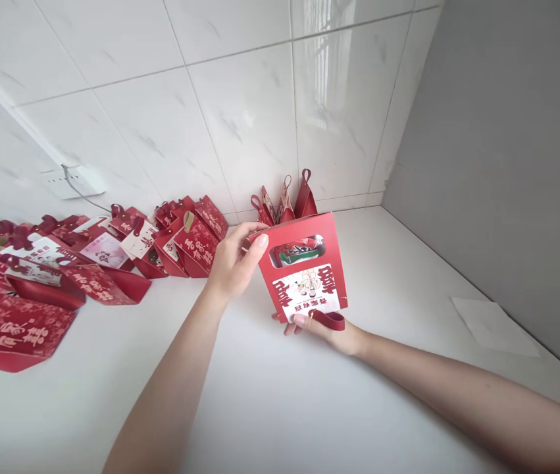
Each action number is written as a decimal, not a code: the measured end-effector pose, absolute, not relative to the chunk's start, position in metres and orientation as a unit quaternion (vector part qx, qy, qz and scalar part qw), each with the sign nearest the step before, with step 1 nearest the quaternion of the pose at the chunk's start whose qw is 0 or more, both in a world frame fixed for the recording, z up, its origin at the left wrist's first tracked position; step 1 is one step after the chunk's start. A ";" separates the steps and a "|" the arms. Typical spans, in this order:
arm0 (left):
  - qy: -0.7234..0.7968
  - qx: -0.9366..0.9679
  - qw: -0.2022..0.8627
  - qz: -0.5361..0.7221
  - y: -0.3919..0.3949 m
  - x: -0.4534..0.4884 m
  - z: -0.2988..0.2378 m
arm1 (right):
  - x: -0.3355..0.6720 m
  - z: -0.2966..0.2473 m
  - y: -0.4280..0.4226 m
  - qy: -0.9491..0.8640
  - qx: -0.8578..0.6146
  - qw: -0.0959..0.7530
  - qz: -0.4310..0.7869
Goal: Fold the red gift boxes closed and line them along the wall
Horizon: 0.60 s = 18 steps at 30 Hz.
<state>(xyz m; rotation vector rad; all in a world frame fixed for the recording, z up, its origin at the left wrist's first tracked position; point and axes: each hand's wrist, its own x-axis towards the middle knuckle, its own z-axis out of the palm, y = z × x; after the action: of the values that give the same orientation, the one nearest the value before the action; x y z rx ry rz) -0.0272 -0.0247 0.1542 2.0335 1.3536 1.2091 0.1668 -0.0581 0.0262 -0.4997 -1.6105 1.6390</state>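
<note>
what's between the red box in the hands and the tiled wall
In the head view, a few peaked red boxes stand between the held red box and the tiled wall, their lower parts partly hidden by the held one.

Your head carries the camera, so you look forward and down across the white counter (245, 401) — with the tiled wall (240, 112) facing you and a grey panel (497, 164) at the right. The view is near yet wide: your left hand (233, 263) and right hand (336, 336) sit around its middle, your forearms (171, 382) running to the bottom and right edges.
</note>
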 end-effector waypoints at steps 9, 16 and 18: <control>0.441 0.780 0.324 0.304 -0.030 -0.066 0.181 | 0.164 0.016 -0.057 -0.632 -0.263 0.458 0.567; 0.496 0.778 0.355 0.149 -0.029 -0.105 0.185 | 0.167 0.014 -0.047 -0.576 -0.326 0.544 0.515; 0.494 0.767 0.378 0.155 -0.031 -0.109 0.185 | 0.169 0.015 -0.048 -0.572 -0.334 0.548 0.511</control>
<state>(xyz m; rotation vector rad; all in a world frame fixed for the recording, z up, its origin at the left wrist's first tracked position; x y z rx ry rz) -0.1088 -0.0309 0.1853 1.9616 1.2628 0.3972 0.1686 -0.0480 0.0151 -0.7919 -1.3561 1.2101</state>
